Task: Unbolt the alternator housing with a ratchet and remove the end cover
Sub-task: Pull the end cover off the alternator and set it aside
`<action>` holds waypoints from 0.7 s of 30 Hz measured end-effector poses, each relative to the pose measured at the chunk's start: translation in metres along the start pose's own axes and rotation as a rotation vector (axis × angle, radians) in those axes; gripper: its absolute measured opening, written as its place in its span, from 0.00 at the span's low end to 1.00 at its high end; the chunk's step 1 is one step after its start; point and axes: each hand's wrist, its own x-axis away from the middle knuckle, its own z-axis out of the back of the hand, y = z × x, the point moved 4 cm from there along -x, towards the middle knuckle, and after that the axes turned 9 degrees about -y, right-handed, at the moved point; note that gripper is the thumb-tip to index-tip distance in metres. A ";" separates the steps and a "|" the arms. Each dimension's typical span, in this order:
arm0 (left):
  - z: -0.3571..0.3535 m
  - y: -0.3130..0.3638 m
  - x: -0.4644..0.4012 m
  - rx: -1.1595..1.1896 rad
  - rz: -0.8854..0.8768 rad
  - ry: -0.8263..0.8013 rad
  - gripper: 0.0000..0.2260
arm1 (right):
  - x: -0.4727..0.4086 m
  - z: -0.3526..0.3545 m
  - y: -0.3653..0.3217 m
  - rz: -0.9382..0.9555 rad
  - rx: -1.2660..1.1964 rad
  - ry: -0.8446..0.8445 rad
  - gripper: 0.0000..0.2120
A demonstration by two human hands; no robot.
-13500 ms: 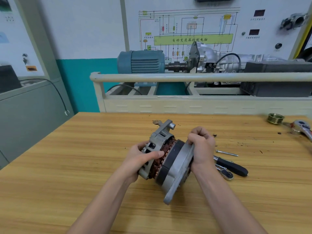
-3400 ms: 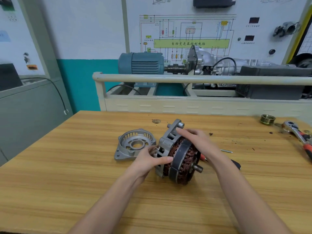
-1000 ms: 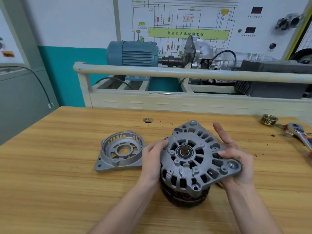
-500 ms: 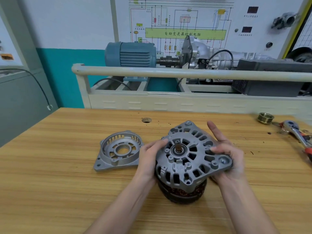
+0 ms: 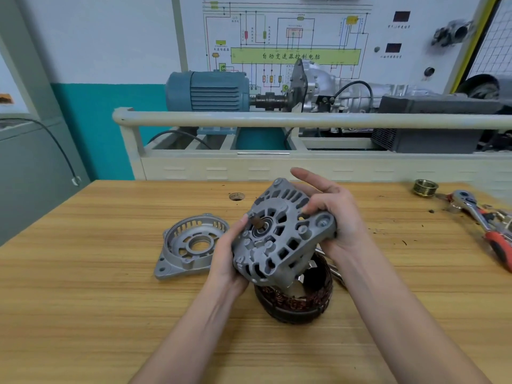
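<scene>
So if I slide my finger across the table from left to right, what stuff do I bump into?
Loose end cover → left hand → grey housing held up over the copper winding ring → right hand → brass pulley → ratchet.

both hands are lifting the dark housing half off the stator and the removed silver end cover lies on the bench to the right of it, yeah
Not quite. The head view shows the silver end cover on the bench to the left of the dark housing half, not the right. The rest holds: the left hand and right hand are lifting it off the stator.
</scene>
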 end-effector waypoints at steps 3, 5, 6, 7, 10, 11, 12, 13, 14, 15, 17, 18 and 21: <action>0.003 0.000 0.002 0.046 0.026 0.025 0.12 | -0.004 -0.010 -0.001 -0.015 0.081 -0.002 0.28; 0.003 0.000 0.005 0.087 0.049 0.041 0.15 | -0.009 -0.015 -0.001 -0.027 0.145 0.016 0.27; 0.003 0.000 0.006 0.110 0.053 0.048 0.17 | -0.011 -0.018 -0.002 -0.032 0.171 0.024 0.27; 0.003 0.001 0.006 0.136 0.054 0.055 0.20 | -0.014 -0.021 -0.003 -0.040 0.194 0.030 0.27; 0.005 0.002 0.006 0.221 0.073 0.052 0.24 | -0.021 -0.028 -0.003 -0.066 0.237 0.038 0.27; 0.006 0.002 0.006 0.248 0.081 0.043 0.23 | -0.023 -0.030 -0.003 -0.074 0.248 0.038 0.26; 0.006 0.002 0.006 0.265 0.084 0.035 0.21 | -0.025 -0.032 -0.003 -0.081 0.259 0.040 0.26; 0.007 0.002 0.007 0.274 0.084 0.030 0.18 | -0.026 -0.033 -0.002 -0.088 0.267 0.042 0.26; 0.007 0.002 0.007 0.276 0.080 0.026 0.16 | -0.027 -0.034 -0.001 -0.096 0.276 0.040 0.26; 0.008 0.002 0.008 0.278 0.075 0.023 0.15 | -0.028 -0.035 -0.001 -0.107 0.292 0.029 0.25; 0.007 0.002 0.009 0.297 0.075 0.025 0.14 | -0.027 -0.038 0.002 -0.138 0.338 -0.019 0.21; 0.006 0.002 0.010 0.324 0.074 0.026 0.14 | -0.026 -0.038 0.002 -0.149 0.358 -0.054 0.20; 0.003 0.003 0.011 0.440 0.063 0.025 0.15 | -0.029 -0.037 -0.001 -0.088 0.432 -0.233 0.19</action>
